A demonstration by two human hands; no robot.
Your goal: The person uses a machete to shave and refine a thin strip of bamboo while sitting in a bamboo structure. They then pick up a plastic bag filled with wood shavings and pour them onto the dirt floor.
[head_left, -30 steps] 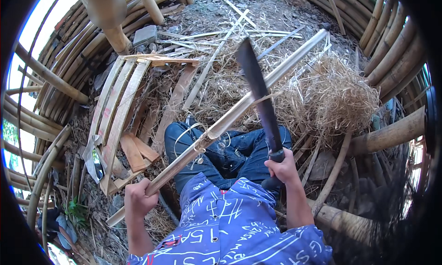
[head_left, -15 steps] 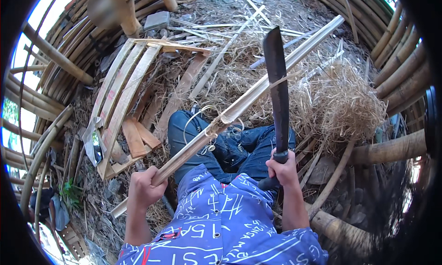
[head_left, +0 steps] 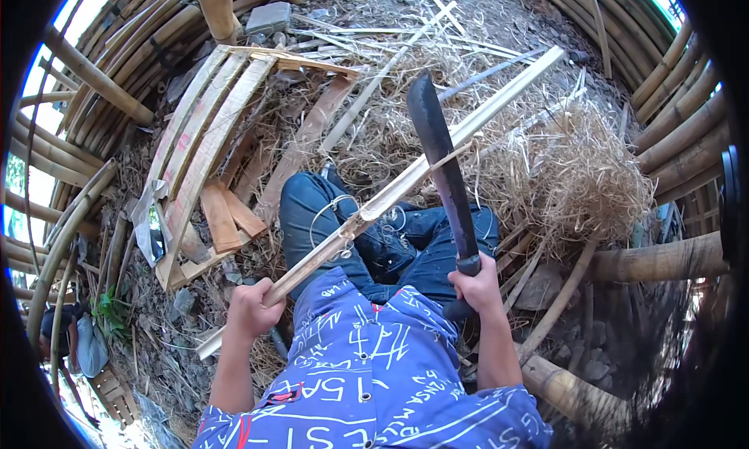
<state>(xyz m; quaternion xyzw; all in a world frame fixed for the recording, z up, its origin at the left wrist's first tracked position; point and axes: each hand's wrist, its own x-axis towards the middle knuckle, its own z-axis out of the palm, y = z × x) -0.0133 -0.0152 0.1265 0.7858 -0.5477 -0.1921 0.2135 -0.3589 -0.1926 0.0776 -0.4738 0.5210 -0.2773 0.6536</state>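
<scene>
A long split bamboo strip (head_left: 406, 190) slants from the lower left up to the far right, across my lap. My left hand (head_left: 256, 308) is closed round its near end. In my right hand (head_left: 476, 283) is the black handle of a machete (head_left: 450, 168), its dark, broad blade pointing up and slightly left. The blade crosses the strip beyond its middle, where a thin sliver stands out from the strip's edge. Thin curled shavings (head_left: 343, 250) hang at the node above my knees.
Fine shavings (head_left: 577, 176) are heaped at the right. A slatted wooden crate (head_left: 199, 137) lies at the left, with a grey block (head_left: 268, 18) behind it. Thick bamboo poles (head_left: 663, 255) enclose both sides. Loose strips (head_left: 390, 78) lie on the ground ahead.
The machete has moved left and nearer to me along the strip, its blade now tilted left. My left hand and the strip's near end have shifted slightly right.
</scene>
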